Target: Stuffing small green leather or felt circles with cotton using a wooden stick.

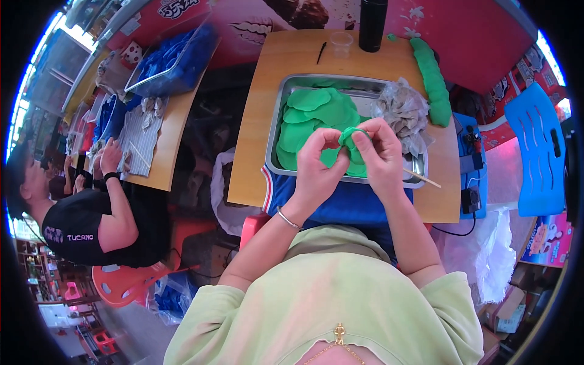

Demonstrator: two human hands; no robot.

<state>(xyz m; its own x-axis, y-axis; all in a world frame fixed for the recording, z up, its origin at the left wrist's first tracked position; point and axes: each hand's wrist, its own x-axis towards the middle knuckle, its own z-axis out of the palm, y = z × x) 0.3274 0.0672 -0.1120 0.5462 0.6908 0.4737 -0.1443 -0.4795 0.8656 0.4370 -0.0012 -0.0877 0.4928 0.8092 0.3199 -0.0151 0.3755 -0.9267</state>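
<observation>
Small green piece [349, 137] between both hands [317, 159] [384, 159]

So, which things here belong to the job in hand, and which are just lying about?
Seemingly part of the job:
green piece, pinched in the left hand and right hand
flat green pieces
metal tray under them
long green bundle, perhaps

Probably just lying about:
black bottle
clear cup
blue chair

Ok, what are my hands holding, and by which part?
Your left hand and right hand pinch a small green piece by its upper part.
</observation>
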